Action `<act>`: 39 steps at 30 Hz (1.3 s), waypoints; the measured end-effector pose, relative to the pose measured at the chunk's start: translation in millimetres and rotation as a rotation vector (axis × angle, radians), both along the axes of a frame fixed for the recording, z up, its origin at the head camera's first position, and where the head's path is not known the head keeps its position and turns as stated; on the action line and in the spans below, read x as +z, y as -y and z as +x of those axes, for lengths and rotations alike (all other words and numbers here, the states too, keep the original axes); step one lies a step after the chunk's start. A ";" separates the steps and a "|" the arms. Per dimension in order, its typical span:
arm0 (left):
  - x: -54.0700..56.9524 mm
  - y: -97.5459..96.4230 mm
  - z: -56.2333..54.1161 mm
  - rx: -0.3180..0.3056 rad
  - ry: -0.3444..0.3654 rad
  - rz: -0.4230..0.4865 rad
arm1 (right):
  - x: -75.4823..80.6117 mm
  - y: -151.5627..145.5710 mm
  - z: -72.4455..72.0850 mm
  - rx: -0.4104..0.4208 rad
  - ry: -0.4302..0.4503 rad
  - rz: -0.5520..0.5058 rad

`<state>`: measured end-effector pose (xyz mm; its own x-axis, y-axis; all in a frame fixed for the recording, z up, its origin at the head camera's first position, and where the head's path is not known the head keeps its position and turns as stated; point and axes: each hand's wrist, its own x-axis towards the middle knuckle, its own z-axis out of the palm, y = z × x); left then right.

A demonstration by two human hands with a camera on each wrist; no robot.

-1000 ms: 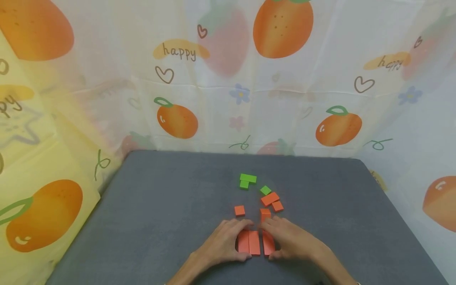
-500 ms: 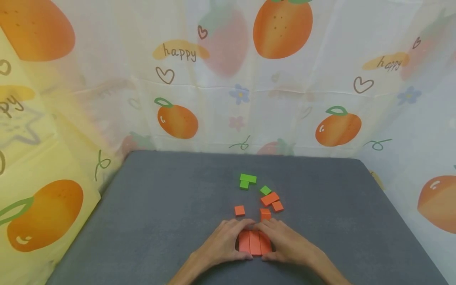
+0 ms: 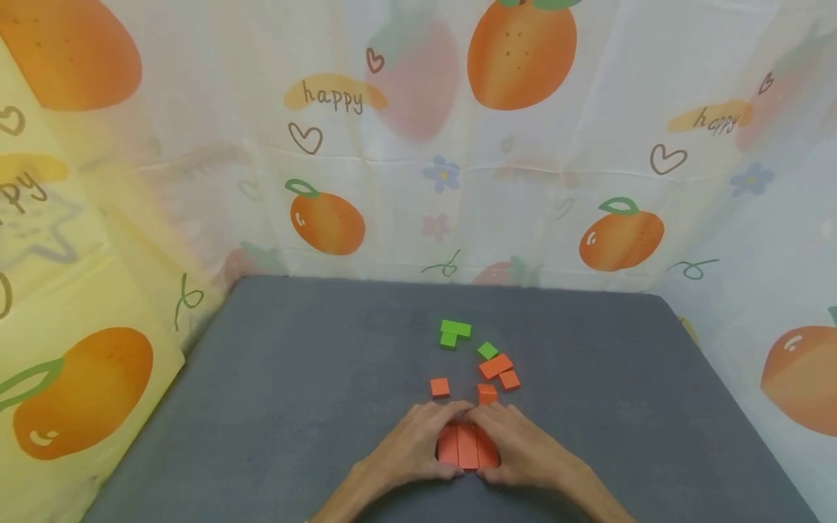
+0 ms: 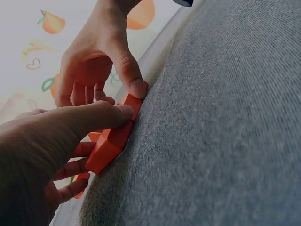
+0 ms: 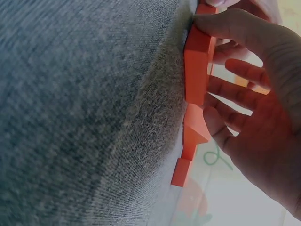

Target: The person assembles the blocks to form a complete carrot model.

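Note:
Three orange-red rectangular blocks [image 3: 468, 448] lie side by side on the dark grey table, long sides against each other. My left hand [image 3: 408, 444] grips the row from the left, thumb at the near ends and fingers curled round the far ends. From the right, my right hand [image 3: 531, 449] holds it the same way; the fingertips of both hands meet behind the blocks. In the left wrist view, the left thumb presses the near end of an orange block [image 4: 109, 147]. The right thumb rests on the end of another orange block [image 5: 197, 63] in the right wrist view.
Beyond the hands lie a small orange block [image 3: 440, 387], an orange block [image 3: 487, 394] close to the right fingers, and two touching orange blocks [image 3: 495, 366]. Farther back are a small green block [image 3: 487, 351] and a green pair [image 3: 456, 330]. A fruit-print curtain [image 3: 405, 181] borders the table [image 3: 294, 378].
My right hand has moved left, bringing the rightmost block against the other two and closing the gap. The left hand has stayed nearly in place. Loose blocks behind have not moved.

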<state>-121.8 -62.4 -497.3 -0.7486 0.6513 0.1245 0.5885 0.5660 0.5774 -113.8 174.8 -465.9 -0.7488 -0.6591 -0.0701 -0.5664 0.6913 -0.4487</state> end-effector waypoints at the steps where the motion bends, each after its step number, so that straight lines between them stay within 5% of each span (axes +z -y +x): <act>1: 0.2 0.8 -0.1 -0.006 -0.007 -0.005 | -0.3 -0.2 -0.4 0.008 0.000 -0.003; 12: -0.4 2.7 -0.8 -0.061 -0.074 0.000 | 1.5 -0.5 -2.3 0.059 0.001 -0.023; 39: 0.6 -0.1 3.8 -0.002 -0.113 -0.053 | 3.2 0.8 -6.1 0.039 0.047 -0.005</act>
